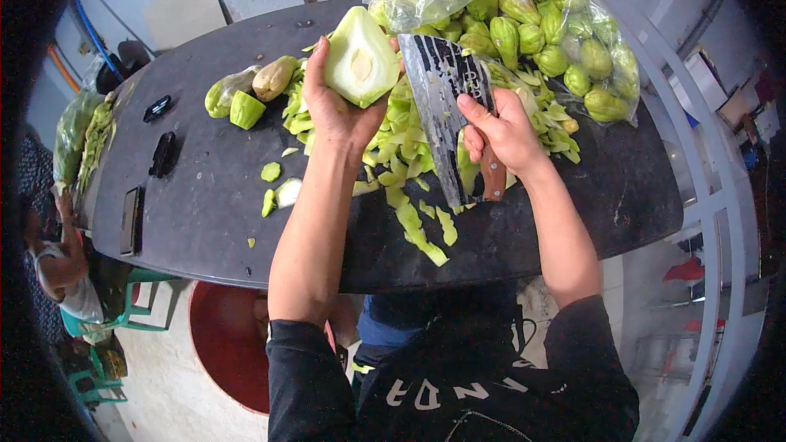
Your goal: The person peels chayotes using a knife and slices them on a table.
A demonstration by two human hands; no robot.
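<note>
A halved pale green chayote, its cut face with the seed turned toward the camera, rests in my left hand. My right hand grips a large, wide-bladed cleaver by its wooden handle; the blade is wet and stands just right of the chayote half. Under and behind both hands lies a heap of green peelings. Several long peel strips trail toward the near side of the dark table. A white cut piece lies left of my left forearm.
A clear plastic bag of whole chayotes stands at the back right. Several chayotes lie at the back left. A phone and small black objects are on the left side. A red tub is below; another person sits far left.
</note>
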